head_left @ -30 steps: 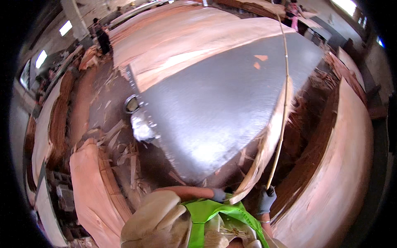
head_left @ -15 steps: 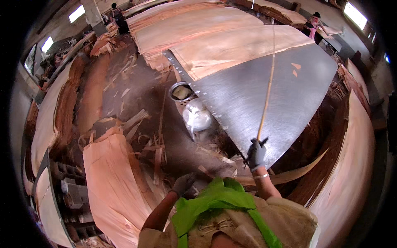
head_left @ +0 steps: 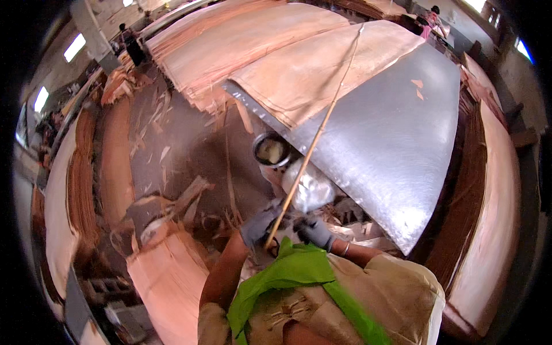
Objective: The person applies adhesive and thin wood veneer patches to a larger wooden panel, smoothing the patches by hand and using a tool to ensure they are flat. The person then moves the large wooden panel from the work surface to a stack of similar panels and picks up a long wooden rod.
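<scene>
A long thin wooden stick (head_left: 322, 127) slants from in front of my chest up to the far veneer sheet. Its near end is at my left hand (head_left: 261, 224), which wears a grey glove and is closed round it. My right hand (head_left: 315, 231), gloved too, is close by on the right with its fingers curled in; whatever is in them cannot be made out. Just beyond the hands sit a clear plastic bag (head_left: 310, 192) and a dark round bowl (head_left: 271, 150) with something pale inside. The grey metal tabletop (head_left: 391, 144) spreads to the right, a veneer sheet (head_left: 293, 75) over its far part.
Tall veneer stacks stand at the right (head_left: 489, 218) and the left (head_left: 86, 178). Another veneer pile (head_left: 167, 276) lies near my left arm. Wood scraps (head_left: 192, 198) litter the floor. Two people, one far left (head_left: 131, 46) and one far right (head_left: 432, 23), are in the background.
My right hand has come off the metal tabletop toward my chest. The stick has swung leftward, its near end now at my left hand, which has moved forward. The whole view has shifted.
</scene>
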{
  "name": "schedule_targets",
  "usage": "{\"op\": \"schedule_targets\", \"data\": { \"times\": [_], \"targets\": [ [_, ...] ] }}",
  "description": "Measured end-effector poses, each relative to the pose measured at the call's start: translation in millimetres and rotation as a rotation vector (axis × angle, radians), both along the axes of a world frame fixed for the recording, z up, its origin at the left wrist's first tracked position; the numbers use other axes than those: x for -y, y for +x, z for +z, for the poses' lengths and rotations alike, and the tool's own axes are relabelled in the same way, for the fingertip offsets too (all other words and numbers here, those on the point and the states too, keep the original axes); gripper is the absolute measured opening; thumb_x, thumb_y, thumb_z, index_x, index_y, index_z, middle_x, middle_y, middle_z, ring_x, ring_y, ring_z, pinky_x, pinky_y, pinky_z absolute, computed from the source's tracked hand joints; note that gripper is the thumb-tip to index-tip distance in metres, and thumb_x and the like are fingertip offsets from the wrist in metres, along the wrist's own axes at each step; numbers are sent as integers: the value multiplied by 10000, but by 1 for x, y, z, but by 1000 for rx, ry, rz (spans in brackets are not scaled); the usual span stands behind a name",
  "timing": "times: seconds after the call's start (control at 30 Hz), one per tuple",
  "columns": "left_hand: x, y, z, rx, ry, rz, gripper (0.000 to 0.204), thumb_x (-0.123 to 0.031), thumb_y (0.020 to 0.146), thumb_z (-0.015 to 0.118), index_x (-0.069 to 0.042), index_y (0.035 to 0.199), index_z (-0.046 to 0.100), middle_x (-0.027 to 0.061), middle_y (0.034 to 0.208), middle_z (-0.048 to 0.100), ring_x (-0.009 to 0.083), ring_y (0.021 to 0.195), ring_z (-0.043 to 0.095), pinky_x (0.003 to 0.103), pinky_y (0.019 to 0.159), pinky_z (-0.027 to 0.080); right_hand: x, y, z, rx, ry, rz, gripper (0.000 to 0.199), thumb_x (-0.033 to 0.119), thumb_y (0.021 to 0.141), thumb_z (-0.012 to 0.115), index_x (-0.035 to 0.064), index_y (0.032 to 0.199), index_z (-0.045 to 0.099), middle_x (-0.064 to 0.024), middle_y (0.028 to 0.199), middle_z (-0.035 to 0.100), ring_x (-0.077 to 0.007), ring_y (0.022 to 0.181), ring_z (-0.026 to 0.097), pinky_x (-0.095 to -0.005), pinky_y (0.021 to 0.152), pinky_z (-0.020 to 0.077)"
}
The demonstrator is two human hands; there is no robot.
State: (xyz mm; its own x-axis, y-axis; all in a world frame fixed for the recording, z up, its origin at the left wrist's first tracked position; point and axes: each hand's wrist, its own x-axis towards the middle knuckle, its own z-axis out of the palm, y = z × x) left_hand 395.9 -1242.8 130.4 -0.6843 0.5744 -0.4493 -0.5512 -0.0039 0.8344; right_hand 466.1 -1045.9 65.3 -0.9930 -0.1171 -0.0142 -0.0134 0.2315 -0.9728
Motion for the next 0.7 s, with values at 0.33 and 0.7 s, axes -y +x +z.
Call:
{"op": "schedule_targets", "data": {
  "times": [0.33,0.7],
  "targets": [
    [159,-98,-21,-744,-612,184,289,-144,837,589,23,1073,578,114,807,610,127,676,553,305,599,460,-20,-283,-31,348,-782,-611,657,575,820,468,27,1181,452,-112,1017,603,-119,452,371,-280,401,318],
    [317,-255,-71,-990,-624,119,376,-120,834,606,-16,1189,538,172,1063,614,208,928,610,336,738,492,30,-420,-7,267,-604,-1039,920,663,702,587,22,1296,299,-209,1090,490,-104,374,322,-268,347,248]
  ]
}}
